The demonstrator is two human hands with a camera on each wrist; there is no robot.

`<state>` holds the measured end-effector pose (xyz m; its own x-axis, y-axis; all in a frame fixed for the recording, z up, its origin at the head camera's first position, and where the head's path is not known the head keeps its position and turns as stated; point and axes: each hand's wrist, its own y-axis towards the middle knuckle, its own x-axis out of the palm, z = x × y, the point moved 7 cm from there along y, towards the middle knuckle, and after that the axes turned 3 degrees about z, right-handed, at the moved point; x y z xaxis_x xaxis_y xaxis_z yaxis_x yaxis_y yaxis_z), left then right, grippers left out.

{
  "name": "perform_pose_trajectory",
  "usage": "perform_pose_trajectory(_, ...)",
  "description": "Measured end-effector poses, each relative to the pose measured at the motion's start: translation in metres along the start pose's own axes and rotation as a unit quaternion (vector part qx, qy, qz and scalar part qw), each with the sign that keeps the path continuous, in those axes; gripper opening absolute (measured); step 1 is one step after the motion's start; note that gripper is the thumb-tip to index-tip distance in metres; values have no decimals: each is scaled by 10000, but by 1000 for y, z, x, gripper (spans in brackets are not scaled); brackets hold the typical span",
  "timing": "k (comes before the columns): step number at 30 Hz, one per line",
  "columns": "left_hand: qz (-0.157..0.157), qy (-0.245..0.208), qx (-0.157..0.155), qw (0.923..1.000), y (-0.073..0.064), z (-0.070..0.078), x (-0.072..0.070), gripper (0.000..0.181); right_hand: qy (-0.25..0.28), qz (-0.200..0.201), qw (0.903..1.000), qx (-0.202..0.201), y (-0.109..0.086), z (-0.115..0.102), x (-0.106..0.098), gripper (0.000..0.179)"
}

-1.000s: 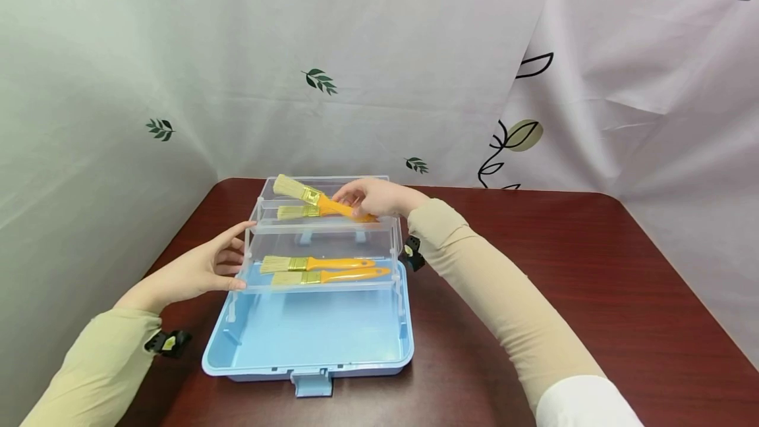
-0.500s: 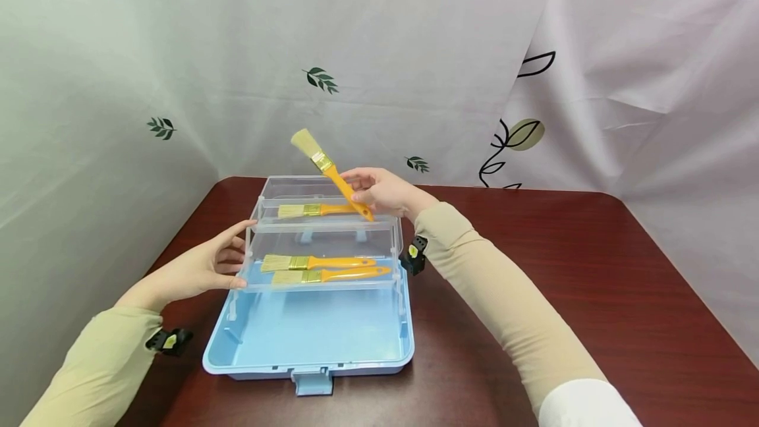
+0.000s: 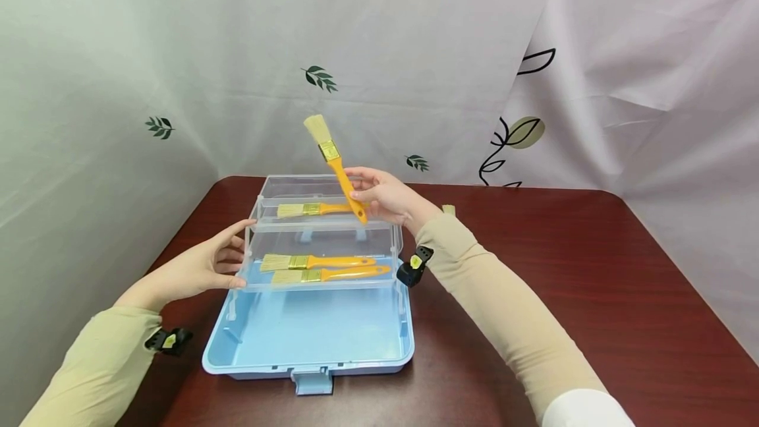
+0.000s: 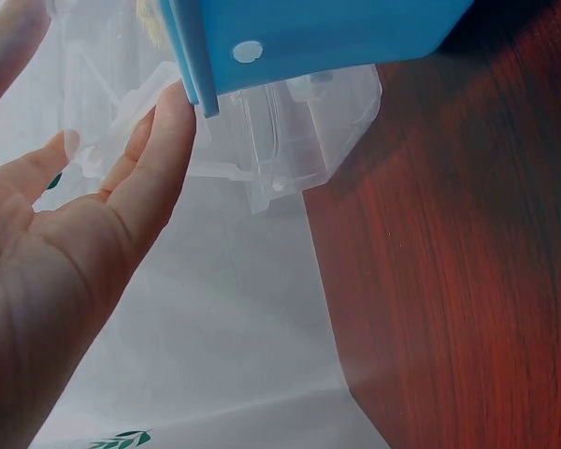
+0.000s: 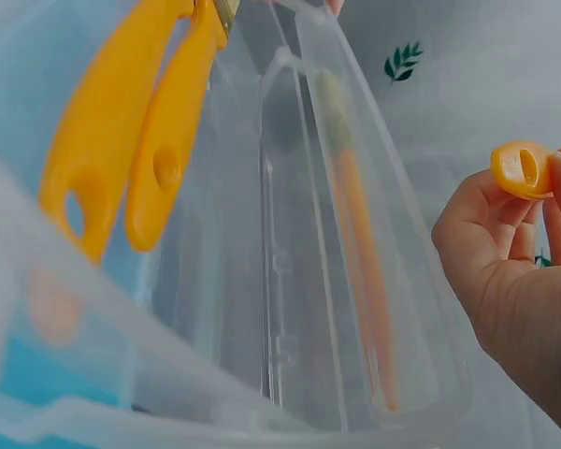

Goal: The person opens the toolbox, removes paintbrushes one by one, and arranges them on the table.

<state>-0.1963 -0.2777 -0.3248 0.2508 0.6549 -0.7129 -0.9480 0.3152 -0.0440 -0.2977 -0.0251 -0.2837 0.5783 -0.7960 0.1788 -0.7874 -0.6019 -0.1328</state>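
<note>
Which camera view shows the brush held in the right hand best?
The head view: the brush in the right hand shows nearly whole there, from bristles to handle. The right wrist view shows only part of its handle, seen end-on; I cannot make it out in the left wrist view.

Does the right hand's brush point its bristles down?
No, in the head view the bristles point up, above the right hand holding the handle.

Smooth plastic box [image 3: 314,335] and trays [image 3: 326,240] near the left edge of a glossy, wood-grained tabletop [image 3: 563,275]; shiny metallic brush ferrules [image 3: 329,150].
</note>
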Motion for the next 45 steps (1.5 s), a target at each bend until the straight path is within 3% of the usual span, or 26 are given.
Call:
perform_pose_trajectory(19,14,-4,13,10000,1,0,-1,102,442,-252,9986,-115,-30,17,-8,53)
perform_pose_trajectory(30,15,2,1,10000,0,1,0,103,668,-634,9951,-356,-47,22,-12,53)
perform_pose_trajectory(45,-5,0,2,10000,1,0,1,103,662,-561,9956,-344,-67,39,-23,50)
